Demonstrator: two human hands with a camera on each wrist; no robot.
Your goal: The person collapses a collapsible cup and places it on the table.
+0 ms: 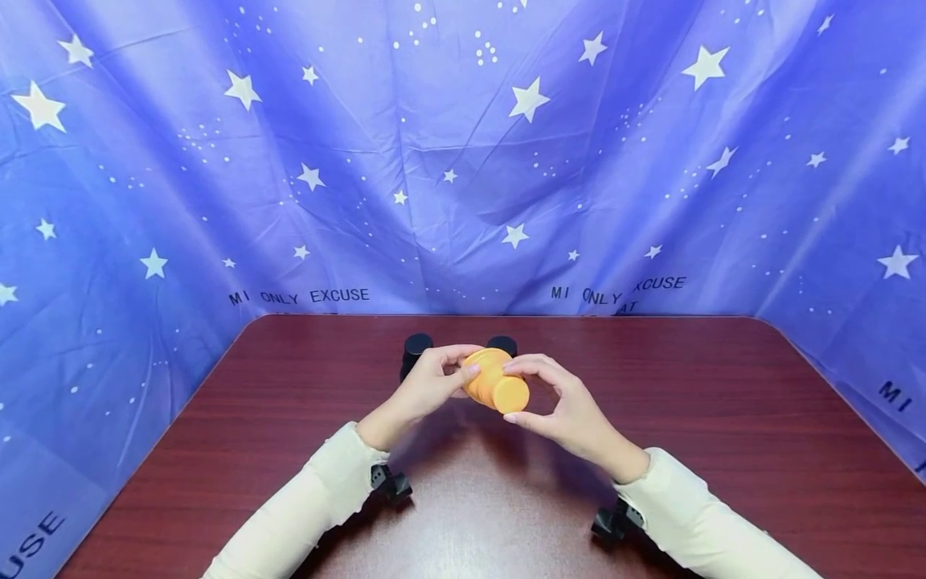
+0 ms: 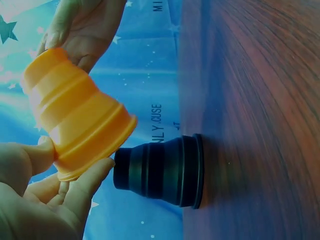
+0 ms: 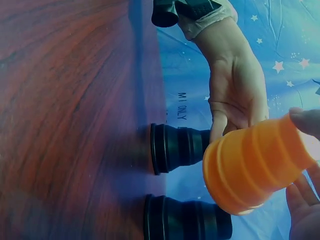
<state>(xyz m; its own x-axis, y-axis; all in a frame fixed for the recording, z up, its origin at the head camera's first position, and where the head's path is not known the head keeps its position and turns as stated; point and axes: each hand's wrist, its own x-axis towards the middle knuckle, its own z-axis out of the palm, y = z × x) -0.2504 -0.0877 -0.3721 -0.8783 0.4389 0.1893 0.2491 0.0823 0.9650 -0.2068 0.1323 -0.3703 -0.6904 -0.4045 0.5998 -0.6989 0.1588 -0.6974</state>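
Note:
An orange ribbed collapsible cup (image 1: 486,375) is held above the table, tilted, its narrow base toward the camera and its wide rim facing away. My left hand (image 1: 425,388) grips it at the wide rim between thumb and fingers, as the left wrist view also shows. At the narrow base, my right hand (image 1: 579,412) pinches it with the thumb and fingers spread around the end. Behind the hands, two black ribbed cups of similar shape, a left one (image 1: 418,346) and a right one (image 1: 502,346), stand upside down, partly hidden.
The dark red wooden table (image 1: 687,386) has rounded far corners. A blue curtain (image 1: 448,225) with white stars hangs behind and beside it. Black camera mounts, a left one (image 1: 392,486) and a right one (image 1: 611,521), sit below the wrists.

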